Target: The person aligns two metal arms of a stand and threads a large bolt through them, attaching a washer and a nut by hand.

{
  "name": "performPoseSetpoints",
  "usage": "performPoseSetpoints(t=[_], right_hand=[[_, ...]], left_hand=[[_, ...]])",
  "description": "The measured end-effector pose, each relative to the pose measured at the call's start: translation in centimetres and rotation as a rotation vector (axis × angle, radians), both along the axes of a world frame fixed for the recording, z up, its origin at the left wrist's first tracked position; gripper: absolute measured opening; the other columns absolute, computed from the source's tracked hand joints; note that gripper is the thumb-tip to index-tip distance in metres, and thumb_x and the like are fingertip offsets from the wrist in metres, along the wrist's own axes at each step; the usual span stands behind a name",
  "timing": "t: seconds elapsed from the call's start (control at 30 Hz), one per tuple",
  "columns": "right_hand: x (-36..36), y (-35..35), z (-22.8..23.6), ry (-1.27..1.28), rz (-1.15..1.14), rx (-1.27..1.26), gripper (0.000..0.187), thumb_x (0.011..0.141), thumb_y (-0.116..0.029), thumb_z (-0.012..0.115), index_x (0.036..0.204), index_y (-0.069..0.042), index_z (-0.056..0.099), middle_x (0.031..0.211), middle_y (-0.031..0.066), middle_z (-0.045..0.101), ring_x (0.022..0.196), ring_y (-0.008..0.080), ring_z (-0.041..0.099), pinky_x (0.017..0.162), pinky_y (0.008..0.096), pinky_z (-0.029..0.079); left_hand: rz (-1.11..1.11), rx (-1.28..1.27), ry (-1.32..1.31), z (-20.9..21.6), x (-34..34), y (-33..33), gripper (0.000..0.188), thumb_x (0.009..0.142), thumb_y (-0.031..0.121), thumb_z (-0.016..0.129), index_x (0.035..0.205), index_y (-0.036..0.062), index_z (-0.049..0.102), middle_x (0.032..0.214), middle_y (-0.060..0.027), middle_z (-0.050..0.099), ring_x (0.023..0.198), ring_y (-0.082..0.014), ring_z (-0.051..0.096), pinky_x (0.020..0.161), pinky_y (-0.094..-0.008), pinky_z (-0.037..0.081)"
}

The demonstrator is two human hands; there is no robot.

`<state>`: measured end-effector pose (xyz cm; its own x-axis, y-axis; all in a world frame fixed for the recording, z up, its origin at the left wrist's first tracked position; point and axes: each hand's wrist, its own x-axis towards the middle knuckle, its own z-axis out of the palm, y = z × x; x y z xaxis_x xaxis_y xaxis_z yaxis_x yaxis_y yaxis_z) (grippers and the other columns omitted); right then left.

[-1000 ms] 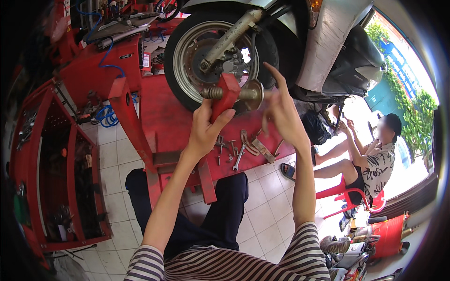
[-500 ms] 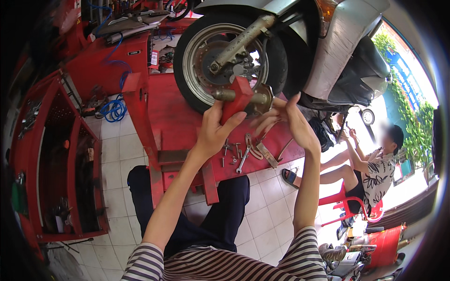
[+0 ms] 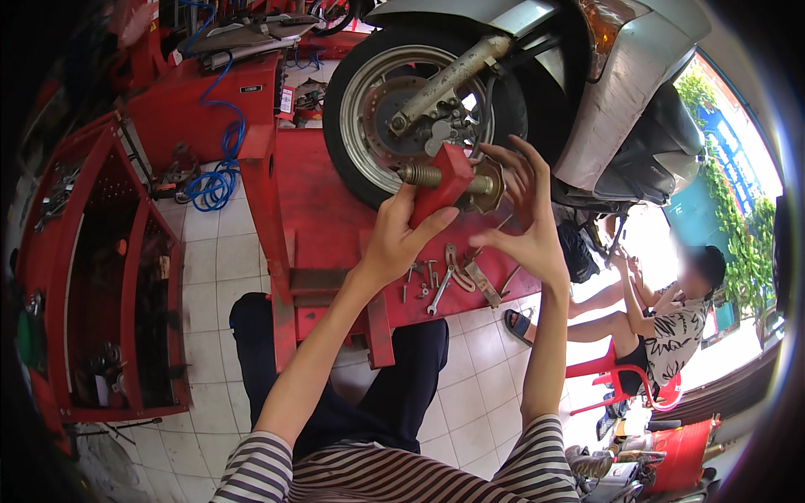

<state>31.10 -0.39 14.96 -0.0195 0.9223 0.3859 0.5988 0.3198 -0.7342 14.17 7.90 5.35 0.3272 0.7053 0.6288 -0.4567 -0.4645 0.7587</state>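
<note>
Red platform (image 3: 310, 189) partly hidden behind left hand (image 3: 402, 235) clasped round red block (image 3: 449, 172), fingertips unseen, and empty, spread-fingered right hand (image 3: 538, 239).

Left of the red block (image 3: 443, 186): here's the threaded screw (image 3: 423, 176) poking out, then an open lane over the red platform (image 3: 314, 180) up to the red post (image 3: 270, 201).
Right of the block: metal flange (image 3: 488, 186) juts out, and an open pocket shows between the right hand's (image 3: 527, 226) spread thumb and fingers.
Beyond the block: front wheel (image 3: 339, 109) and brake caliper (image 3: 449, 132), a solid wall!
Near side of the block: left hand (image 3: 406, 239) blocks access; loose tools (image 3: 440, 291) clutter the platform.
</note>
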Motion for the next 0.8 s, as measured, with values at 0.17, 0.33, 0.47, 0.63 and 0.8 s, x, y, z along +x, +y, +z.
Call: performPoseSetpoints(t=[0.17,0.33,0.47,0.63,0.8], right_hand=[[-0.1,-1.0,0.5,0.291,0.295,-0.348,0.067,0.106,-0.053,0.023,0.147,0.001,0.026,0.072,0.0144,0.066,0.057,0.0173,0.064,0.057,0.027,0.051],[-2.3,0.5,-0.6,-0.145,-0.033,0.385,0.065,0.103,-0.042,0.049,0.149,-0.002,0.026,0.104,0.014,0.068,0.081,0.0203,0.069,0.072,0.0287,0.053],[-1.8,-0.5,1.0,-0.001,0.02,-0.063,0.061,0.102,-0.025,0.054,0.15,-0.003,0.023,0.116,0.0185,0.064,0.098,0.0196,0.066,0.084,0.0302,0.053],[0.6,-1.3,-1.0,-0.169,-0.007,-0.052,0.065,0.1,-0.019,0.057,0.153,-0.004,0.021,0.125,0.0202,0.06,0.103,0.0211,0.066,0.088,0.0295,0.051],[-1.6,0.7,0.1,-0.117,0.1,0.332,0.075,0.096,-0.034,0.064,0.151,-0.004,0.024,0.137,0.0193,0.052,0.127,0.0295,0.054,0.104,0.0369,0.045]], left_hand=[[0.015,0.022,-0.028,0.3,-0.2,0.1,0.048,0.093,0.028,0.069,0.125,-0.003,0.053,0.105,-0.0169,0.067,0.093,-0.0223,0.065,0.085,-0.0346,0.049],[0.005,0.045,-0.003,0.2,0.1,0.0,0.05,0.093,0.031,0.069,0.126,-0.0021,0.053,0.107,-0.0187,0.067,0.096,-0.0258,0.067,0.086,-0.0363,0.049],[0.03,0.033,0.004,0.4,-0.7,0.2,0.051,0.093,0.033,0.069,0.127,-0.0018,0.052,0.107,-0.0187,0.067,0.096,-0.0268,0.067,0.086,-0.0363,0.049],[0.042,0.066,-0.014,0.2,0.2,0.1,0.049,0.093,0.031,0.069,0.127,-0.0015,0.052,0.105,-0.0184,0.068,0.093,-0.0267,0.067,0.086,-0.0358,0.05],[0.017,0.022,0.016,0.3,-0.3,0.0,0.05,0.093,0.031,0.068,0.127,-0.0018,0.052,0.107,-0.0187,0.067,0.095,-0.0258,0.066,0.087,-0.0359,0.049]])
